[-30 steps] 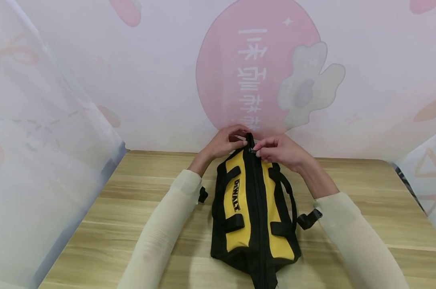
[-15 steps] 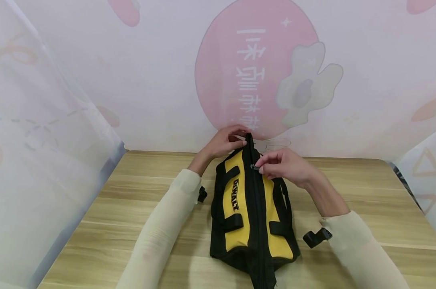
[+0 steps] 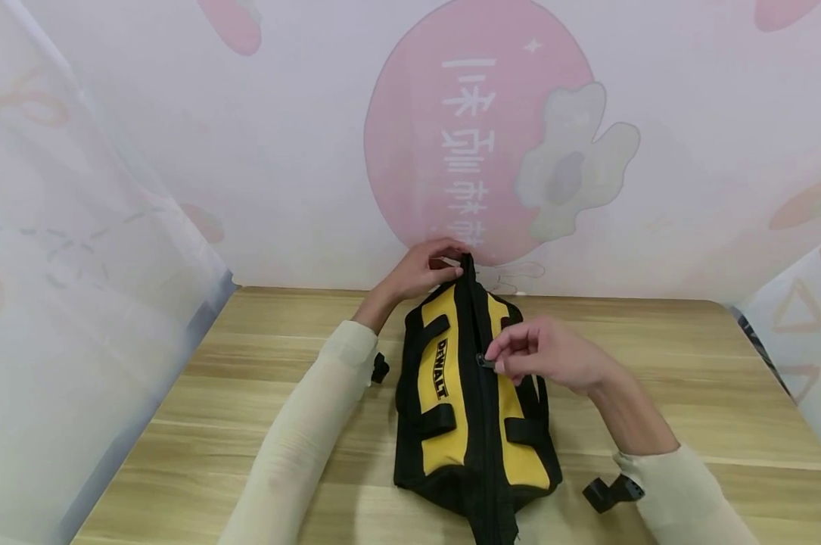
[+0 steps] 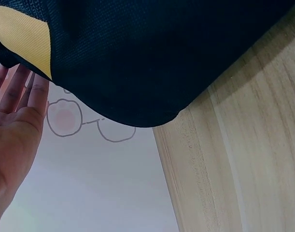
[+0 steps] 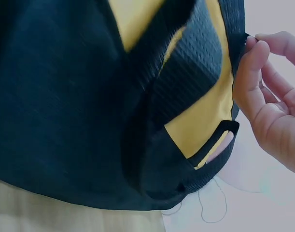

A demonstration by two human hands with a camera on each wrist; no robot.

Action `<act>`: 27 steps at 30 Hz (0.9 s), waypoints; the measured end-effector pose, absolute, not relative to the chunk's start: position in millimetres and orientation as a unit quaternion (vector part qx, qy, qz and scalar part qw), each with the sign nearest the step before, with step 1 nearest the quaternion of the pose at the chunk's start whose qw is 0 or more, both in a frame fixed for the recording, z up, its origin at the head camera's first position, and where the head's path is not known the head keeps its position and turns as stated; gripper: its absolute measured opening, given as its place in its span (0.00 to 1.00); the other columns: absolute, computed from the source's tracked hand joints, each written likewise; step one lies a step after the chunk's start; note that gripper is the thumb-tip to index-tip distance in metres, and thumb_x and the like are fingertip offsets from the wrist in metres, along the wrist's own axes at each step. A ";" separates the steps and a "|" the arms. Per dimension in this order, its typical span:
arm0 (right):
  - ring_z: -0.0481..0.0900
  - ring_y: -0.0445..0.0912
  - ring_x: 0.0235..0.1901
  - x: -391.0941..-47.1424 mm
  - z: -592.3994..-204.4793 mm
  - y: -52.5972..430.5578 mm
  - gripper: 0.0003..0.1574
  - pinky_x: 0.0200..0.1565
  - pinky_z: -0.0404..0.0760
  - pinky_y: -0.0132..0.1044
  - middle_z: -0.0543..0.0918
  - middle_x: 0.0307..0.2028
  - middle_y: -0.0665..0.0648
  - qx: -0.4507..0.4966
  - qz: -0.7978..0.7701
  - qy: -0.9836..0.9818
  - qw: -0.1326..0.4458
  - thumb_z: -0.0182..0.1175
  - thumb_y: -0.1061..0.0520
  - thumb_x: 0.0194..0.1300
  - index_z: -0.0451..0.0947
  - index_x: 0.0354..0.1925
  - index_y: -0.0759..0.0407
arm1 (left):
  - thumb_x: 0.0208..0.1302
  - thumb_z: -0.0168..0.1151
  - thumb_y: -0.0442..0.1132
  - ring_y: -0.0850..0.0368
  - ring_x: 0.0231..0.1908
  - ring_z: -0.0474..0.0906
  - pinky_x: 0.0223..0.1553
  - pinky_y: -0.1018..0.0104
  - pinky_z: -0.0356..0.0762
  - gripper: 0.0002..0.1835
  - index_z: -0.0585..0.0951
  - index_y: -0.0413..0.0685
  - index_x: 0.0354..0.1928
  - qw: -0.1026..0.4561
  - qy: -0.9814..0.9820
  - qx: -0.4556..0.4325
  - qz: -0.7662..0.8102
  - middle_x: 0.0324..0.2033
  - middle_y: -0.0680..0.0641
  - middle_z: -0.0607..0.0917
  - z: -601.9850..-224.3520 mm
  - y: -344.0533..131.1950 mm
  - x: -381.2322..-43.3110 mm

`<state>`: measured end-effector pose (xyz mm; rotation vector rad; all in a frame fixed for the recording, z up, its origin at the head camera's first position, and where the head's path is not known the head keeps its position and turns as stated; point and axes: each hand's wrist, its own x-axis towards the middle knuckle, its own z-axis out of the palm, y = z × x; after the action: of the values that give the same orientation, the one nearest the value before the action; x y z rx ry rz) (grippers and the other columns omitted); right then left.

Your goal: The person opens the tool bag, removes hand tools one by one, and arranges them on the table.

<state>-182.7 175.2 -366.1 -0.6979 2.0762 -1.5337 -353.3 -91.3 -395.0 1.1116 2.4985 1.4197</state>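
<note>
A black and yellow DEWALT tool bag (image 3: pixel 480 439) lies lengthwise on the wooden table, its zip running along the top. My left hand (image 3: pixel 424 269) pinches the fabric tab (image 3: pixel 468 266) at the bag's far end. With thumb and fingers my right hand (image 3: pixel 553 354) pinches the zipper pull (image 3: pixel 485 362), roughly a third of the way down the bag. Behind the slider a dark slit shows between the zip's edges. Black fabric (image 4: pixel 133 58) hides part of the left fingers (image 4: pixel 38 92) in the left wrist view. The right wrist view shows the right hand (image 5: pixel 277 101) beside the bag's top edge.
The wooden table (image 3: pixel 260 393) extends to both sides of the bag. A pale printed sheet (image 3: pixel 301 151) stands behind it, close to the bag's far end. Black strap handles (image 3: pixel 526 431) lie along the bag's sides. Dark straps (image 3: pixel 613 493) hang at the sleeves.
My right hand has drawn the zipper pull from the far end of the bag toward me, and a slit has opened behind it. The left hand stays at the far tab.
</note>
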 end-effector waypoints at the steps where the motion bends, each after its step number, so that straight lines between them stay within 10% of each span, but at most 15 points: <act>1: 0.84 0.44 0.33 -179.4 -367.0 175.4 0.11 0.40 0.90 0.40 0.88 0.38 0.60 -0.260 -0.559 0.752 0.231 0.64 0.65 0.73 0.84 0.49 0.73 | 0.76 0.64 0.37 0.45 0.66 0.82 0.70 0.51 0.80 0.22 0.80 0.44 0.69 0.031 0.811 0.360 0.459 0.66 0.41 0.82 -394.8 -91.4 -353.4; 14: 0.79 0.46 0.28 -145.5 -373.7 176.3 0.09 0.35 0.86 0.36 0.84 0.28 0.48 -0.328 -0.586 0.684 0.285 0.63 0.68 0.72 0.83 0.47 0.74 | 0.76 0.64 0.37 0.45 0.67 0.81 0.70 0.52 0.80 0.23 0.80 0.44 0.70 0.036 0.814 0.357 0.457 0.66 0.41 0.82 -396.1 -93.3 -356.8; 27: 0.76 0.35 0.30 -112.6 -374.6 173.3 0.10 0.35 0.82 0.26 0.77 0.29 0.77 -0.362 -0.609 0.637 0.303 0.61 0.72 0.68 0.84 0.46 0.72 | 0.77 0.63 0.39 0.45 0.68 0.80 0.71 0.52 0.79 0.23 0.79 0.45 0.71 0.039 0.815 0.360 0.452 0.68 0.41 0.81 -394.4 -97.6 -359.7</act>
<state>-112.6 173.3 -374.6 -0.9586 1.6888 -1.6138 -359.7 -97.6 -394.4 1.1053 2.4991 1.3871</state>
